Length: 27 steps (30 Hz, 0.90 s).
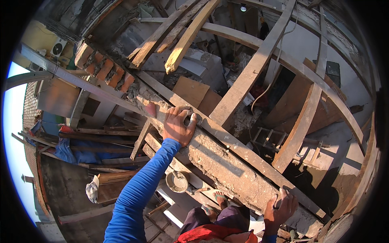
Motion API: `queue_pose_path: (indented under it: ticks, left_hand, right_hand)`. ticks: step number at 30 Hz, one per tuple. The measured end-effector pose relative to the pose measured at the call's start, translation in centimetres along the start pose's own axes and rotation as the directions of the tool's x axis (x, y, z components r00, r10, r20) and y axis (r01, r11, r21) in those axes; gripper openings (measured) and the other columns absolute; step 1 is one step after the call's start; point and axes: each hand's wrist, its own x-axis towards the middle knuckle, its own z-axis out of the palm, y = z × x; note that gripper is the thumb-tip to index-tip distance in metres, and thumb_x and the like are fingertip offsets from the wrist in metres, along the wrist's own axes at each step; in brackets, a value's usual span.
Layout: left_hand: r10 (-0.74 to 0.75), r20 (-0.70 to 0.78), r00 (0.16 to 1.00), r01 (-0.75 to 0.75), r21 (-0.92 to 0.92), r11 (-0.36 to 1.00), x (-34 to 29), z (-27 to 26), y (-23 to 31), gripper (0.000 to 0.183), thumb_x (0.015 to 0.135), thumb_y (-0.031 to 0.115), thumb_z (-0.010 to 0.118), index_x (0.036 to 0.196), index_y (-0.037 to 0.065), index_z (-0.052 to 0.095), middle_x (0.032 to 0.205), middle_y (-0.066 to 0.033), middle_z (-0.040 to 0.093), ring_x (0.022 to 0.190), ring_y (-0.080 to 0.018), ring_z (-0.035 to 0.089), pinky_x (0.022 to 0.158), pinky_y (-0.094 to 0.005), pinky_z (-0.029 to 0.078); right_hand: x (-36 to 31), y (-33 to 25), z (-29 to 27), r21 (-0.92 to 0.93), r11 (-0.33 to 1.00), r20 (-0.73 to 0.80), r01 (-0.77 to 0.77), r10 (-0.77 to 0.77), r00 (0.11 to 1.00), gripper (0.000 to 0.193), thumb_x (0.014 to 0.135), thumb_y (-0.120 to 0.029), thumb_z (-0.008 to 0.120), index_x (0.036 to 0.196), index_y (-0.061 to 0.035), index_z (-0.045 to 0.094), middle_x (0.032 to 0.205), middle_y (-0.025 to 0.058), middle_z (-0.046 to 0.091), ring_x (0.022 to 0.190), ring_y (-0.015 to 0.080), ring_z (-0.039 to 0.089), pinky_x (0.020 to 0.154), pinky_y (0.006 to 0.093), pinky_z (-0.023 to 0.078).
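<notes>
My left hand (178, 124) rests on top of a rough, mortar-crusted wall (221, 158), its fingers curled down over the wall's edge. A dark patch shows between thumb and index finger; I cannot make out what it is. Farther right on the same wall, my right hand (280, 207) lies against the far edge, thumb apart from the bent fingers. A long wooden beam (243, 143) runs beside the wall, past both hands. Left of my left hand is a reddish, wedge-like piece (150, 109). Below stands a bucket (177, 182) with grey mix in it.
Broken bricks (106, 69) end the wall at the far left. Roof timbers (259, 77) cross above a deep, rubble-strewn room, where a ladder (269, 137) shows. My sandalled feet (214, 202) stand on planks below. Stacked boards and blue sheeting (71, 150) lie left.
</notes>
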Motion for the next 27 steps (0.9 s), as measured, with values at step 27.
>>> queue_pose_path:
  ticks: [27]
  left_hand:
    - [-0.016,0.012,1.000,0.015,0.072,0.997,-0.3,0.4,-0.1,0.034,0.097,0.032,0.060,0.108,0.002,0.072,0.117,-0.0173,0.066,0.113,-0.0394,0.058,0.103,-0.0475,0.044]
  right_hand:
    - [0.7,-0.7,-1.2,0.076,0.997,-0.017,0.011,-0.010,1.000,0.036,0.078,-0.014,0.075,0.113,-0.0062,0.073,0.102,0.0151,0.067,0.106,0.0398,0.059,0.105,0.0554,0.044]
